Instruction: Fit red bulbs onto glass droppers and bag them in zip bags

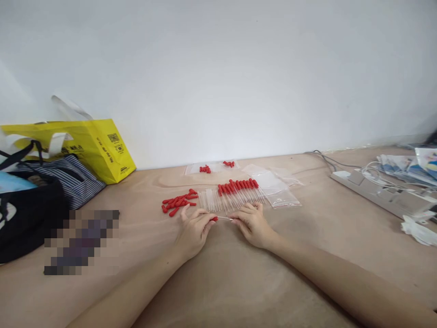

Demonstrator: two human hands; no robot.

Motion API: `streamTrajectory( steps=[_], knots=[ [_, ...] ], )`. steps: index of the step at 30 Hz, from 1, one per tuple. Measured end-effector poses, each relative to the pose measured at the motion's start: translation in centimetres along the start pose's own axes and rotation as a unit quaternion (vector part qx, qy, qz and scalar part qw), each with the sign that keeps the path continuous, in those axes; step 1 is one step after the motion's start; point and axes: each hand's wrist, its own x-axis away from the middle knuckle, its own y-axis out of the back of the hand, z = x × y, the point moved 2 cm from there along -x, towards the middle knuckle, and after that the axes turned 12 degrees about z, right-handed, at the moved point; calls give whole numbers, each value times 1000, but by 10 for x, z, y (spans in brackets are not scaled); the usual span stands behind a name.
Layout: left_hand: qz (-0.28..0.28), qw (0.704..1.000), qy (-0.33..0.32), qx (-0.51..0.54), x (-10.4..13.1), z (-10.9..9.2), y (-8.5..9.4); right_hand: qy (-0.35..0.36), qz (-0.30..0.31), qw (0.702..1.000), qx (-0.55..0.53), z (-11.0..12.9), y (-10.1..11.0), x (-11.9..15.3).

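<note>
Row of red-topped tubes: landmark; lies on the tabletop, tubes side by side, red tops pointing toward the wall.
Left hand: in front of the row and to its left; thumb and fingers pinched on a red bulb.
Right hand: directly in front of the row; thumb and fingers pinched on the right end of a clear tube.
Red bulb: in front of the row, partly hidden by the left fingers.
Clear tube: in front of the row, spanning the gap between the hands; left end meets the red bulb. Depth of fit: cannot be told.
Bare tubes: adjoining the row on its left, laid side by side.
Loose red bulbs: left of the row, beyond the bare tubes, in a scattered pile.
Flat bag: behind the row, with small red pieces showing at two spots.
Clear bags: just right of the row, overlapping.
Power strip: well to the right of the row, with plugs and cables.
Yellow bag: well to the left of the row, beside a striped bag and a black bag.
</note>
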Motion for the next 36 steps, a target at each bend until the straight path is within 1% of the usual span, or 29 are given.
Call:
streamTrajectory(
  steps=[4,7,12,17,19,23,25,32,36],
  knots=[
    [-6,1000,0,9,0,-2,2,19,-9,1000,-8,3,0,0],
    [-17,1000,-5,12,1,-4,3,35,-15,999,8,3,-1,0],
    [-25,999,-25,2,2,-7,5,79,-31,994,65,1,-2,0],
    [-23,998,-49,-12,3,-13,6,117,-36,982,141,0,-2,1],
    [-29,998,-58,-13,4,-15,7,129,-46,979,153,2,-2,0],
    [-56,996,-71,-7,3,-17,7,135,-87,981,112,5,-3,-2],
    [-62,995,-79,-7,3,-18,6,135,-90,983,85,6,-5,-4],
    [-73,993,-87,-16,4,-17,6,113,-66,991,4,10,-8,-8],
    [-79,992,-94,-23,4,-17,4,82,-29,996,-28,13,-8,-10]
  ],
)
